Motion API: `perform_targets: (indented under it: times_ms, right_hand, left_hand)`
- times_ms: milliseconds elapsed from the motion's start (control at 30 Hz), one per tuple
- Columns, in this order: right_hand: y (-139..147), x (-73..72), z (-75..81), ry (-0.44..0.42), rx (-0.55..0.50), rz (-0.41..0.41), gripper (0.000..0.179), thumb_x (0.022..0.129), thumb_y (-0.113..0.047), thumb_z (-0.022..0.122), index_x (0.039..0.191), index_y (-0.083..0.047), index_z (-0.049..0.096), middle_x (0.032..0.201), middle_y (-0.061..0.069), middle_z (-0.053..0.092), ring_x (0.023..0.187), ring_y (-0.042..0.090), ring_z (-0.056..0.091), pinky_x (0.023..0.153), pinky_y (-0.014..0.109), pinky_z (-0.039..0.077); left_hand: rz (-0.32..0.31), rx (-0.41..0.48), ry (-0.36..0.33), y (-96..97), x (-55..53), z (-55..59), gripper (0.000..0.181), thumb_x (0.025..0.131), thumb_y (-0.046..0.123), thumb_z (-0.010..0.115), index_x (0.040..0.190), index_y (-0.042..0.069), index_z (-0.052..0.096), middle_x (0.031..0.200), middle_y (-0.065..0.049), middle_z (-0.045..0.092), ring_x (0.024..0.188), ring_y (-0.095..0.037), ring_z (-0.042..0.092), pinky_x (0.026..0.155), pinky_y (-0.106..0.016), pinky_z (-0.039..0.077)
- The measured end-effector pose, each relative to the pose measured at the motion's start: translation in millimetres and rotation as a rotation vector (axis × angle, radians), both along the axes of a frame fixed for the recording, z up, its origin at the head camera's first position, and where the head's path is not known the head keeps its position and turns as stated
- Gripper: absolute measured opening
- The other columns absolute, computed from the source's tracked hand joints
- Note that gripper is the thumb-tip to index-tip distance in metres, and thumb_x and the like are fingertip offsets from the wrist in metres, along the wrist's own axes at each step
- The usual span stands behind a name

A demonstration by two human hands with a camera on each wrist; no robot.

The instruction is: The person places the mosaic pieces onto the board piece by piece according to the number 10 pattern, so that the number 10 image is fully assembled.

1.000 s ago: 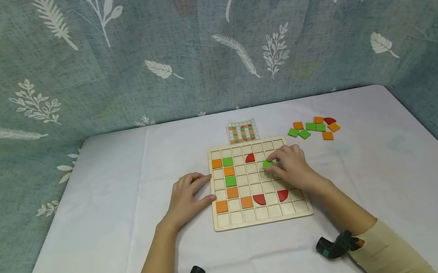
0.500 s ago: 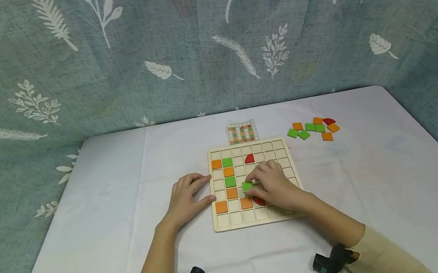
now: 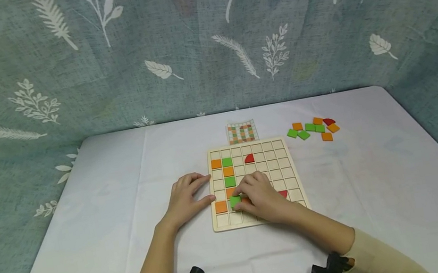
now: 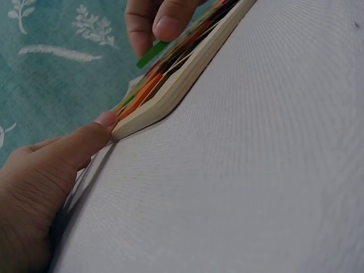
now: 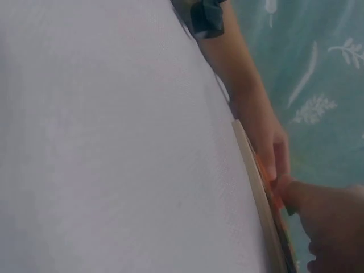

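Note:
A wooden grid board [image 3: 224, 225] lies on the white-covered table, with orange and green square tiles and red quarter-round tiles set in some of its cells. My right hand [image 3: 261, 198] pinches a green square tile [image 3: 235, 201] between thumb and fingers over the second column, one row up from the near edge. In the left wrist view that green tile [image 4: 150, 55] is tilted and stands above the board's surface. My left hand [image 3: 187, 197] rests at the board's left edge, thumb and forefinger touching it. The right hand and forearm hide part of the lower rows.
Behind the board lies a small pattern card [image 3: 242, 132] printed with a coloured grid. Loose green tiles [image 3: 304, 135], orange tiles [image 3: 327, 137] and a red quarter-round tile [image 3: 329, 121] are scattered at the back right. A patterned cloth [image 3: 190, 64] hangs behind the table.
My right hand has carried the green tile left and nearer across the board, from the upper right to the second column. The left hand has stayed at the edge.

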State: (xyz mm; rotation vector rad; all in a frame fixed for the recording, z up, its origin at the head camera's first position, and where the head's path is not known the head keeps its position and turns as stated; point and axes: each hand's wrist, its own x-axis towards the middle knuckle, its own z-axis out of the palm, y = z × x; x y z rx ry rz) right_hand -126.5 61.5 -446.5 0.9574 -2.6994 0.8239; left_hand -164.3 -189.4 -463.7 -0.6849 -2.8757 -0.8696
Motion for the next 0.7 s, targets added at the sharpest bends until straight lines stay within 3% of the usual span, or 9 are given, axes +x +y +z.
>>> perform_targets:
  times_ms: [400, 700]
  right_hand:
    - [-5.4, -0.1, -2.7, 0.048, -0.007, 0.020, 0.029, 0.078, -0.038, 0.075, 0.096, -0.017, 0.068, 0.095, -0.003, 0.057, 0.088, 0.017, 0.038, 0.082, 0.035, 0.032]
    - [-3.8, -0.7, -5.9, 0.021, -0.038, -0.015, 0.030, 0.075, -0.040, 0.076, 0.093, -0.018, 0.068, 0.092, -0.004, 0.056, 0.087, 0.016, 0.037, 0.081, 0.034, 0.032]
  left_hand:
    - [0.003, 0.001, 0.001, -0.1, -1.1, 0.5, 0.057, 0.081, 0.045, 0.070, 0.131, 0.019, 0.058, 0.125, -0.004, 0.051, 0.125, -0.023, 0.039, 0.104, -0.046, 0.025]
    - [-0.002, -0.007, -0.006, 0.1, -0.2, 0.9, 0.057, 0.081, 0.045, 0.070, 0.131, 0.019, 0.058, 0.126, -0.004, 0.051, 0.126, -0.024, 0.038, 0.105, -0.047, 0.024]
